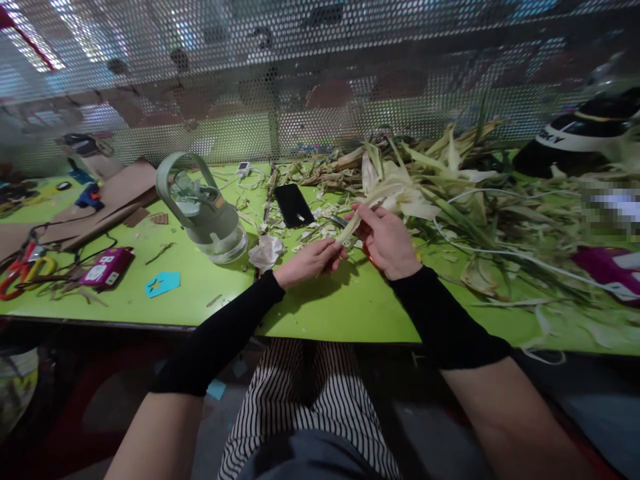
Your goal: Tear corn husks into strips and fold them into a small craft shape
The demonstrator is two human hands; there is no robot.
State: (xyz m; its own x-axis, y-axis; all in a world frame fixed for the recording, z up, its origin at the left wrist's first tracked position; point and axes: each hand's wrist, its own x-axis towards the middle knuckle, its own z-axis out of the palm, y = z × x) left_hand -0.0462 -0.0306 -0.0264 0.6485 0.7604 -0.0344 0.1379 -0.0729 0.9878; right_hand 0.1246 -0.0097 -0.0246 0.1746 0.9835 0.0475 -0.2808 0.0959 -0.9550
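A pale green corn husk piece point(350, 229) stretches between my two hands above the green table point(300, 313). My left hand point(313, 261) pinches its lower end. Closed around its upper part is my right hand point(387, 240), with red scissor handles point(369, 255) showing beneath the palm. Wide pale husk leaves point(395, 190) fan out beyond my right hand. Small husk scraps lie on the table under and behind both hands.
A heap of husks point(500, 207) covers the right side, crossed by a white cable point(520, 263). Behind my left hand are a black phone point(293, 205), crumpled paper point(267, 252) and a green bottle point(215, 227). A perforated metal screen point(225, 87) stands along the back.
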